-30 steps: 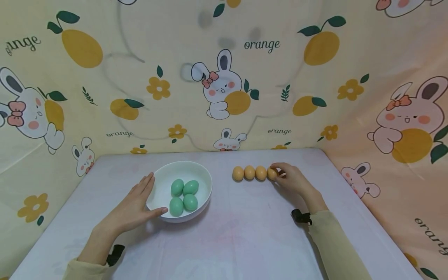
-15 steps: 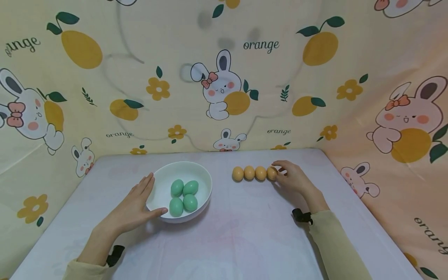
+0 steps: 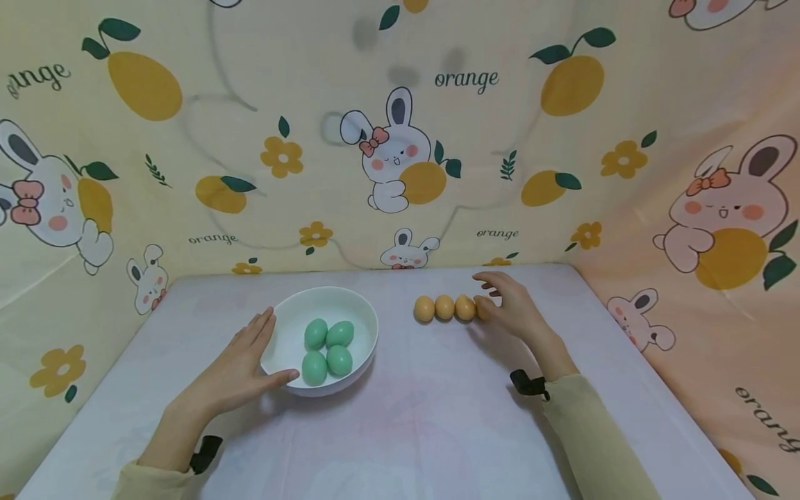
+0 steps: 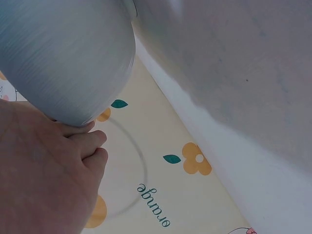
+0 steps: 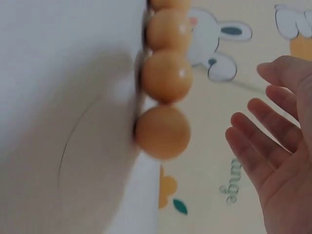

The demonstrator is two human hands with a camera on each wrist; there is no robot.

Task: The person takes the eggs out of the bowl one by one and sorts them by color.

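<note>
A white bowl (image 3: 359, 309) stands on the left of the table, with several green eggs (image 3: 314, 368) in it. My left hand (image 3: 228, 371) rests against the bowl's left side, its fingers and thumb extended along the rim. In the left wrist view, that hand (image 4: 53, 165) touches the outside of the bowl (image 4: 73, 53). To the bowl's right, several brown eggs (image 3: 444, 307) form a row. Over the row's right end hovers my right hand (image 3: 515, 312), partly hiding the last egg. The right wrist view shows this hand (image 5: 280, 131) holding nothing, apart from the nearest brown egg (image 5: 163, 131).
A pale cloth covers the table (image 3: 406, 430). Behind it and at both sides hangs a cream curtain (image 3: 475, 139) printed with rabbits and oranges. Each wrist carries a black strap piece (image 3: 528, 383).
My right hand has let go of the rightmost brown egg, its fingers spreading as it rises slightly and shifts left. The left hand, the bowl and the eggs keep their places.
</note>
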